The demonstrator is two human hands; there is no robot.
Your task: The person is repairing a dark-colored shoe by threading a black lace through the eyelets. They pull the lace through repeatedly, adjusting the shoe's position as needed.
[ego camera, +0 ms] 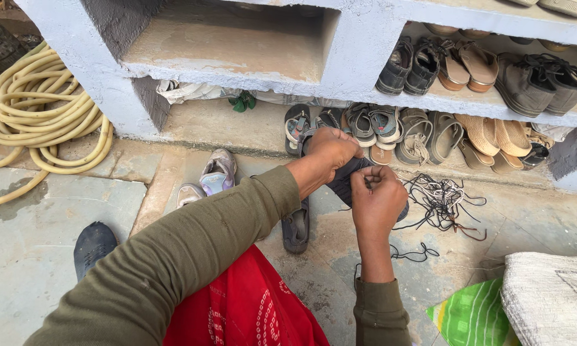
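Note:
My left hand (330, 152) grips the top of a dark grey shoe (346, 182) held up in front of me. Just below it, my right hand (378, 200) pinches a thin black lace (411, 254) at the shoe's front, and the lace trails down to the floor. Both sleeves are olive green. A dark shoe (295, 227) lies sole-up on the stone floor just under my hands. Most of the held shoe is hidden by my fingers.
A tangle of loose laces (443, 202) lies right of my hands. Concrete shelves (359, 57) hold several sandals and shoes. Grey sneakers (210, 178) and a dark sole (93, 247) lie left, a coiled hose (41, 112) far left, white and green cloth (526, 301) bottom right.

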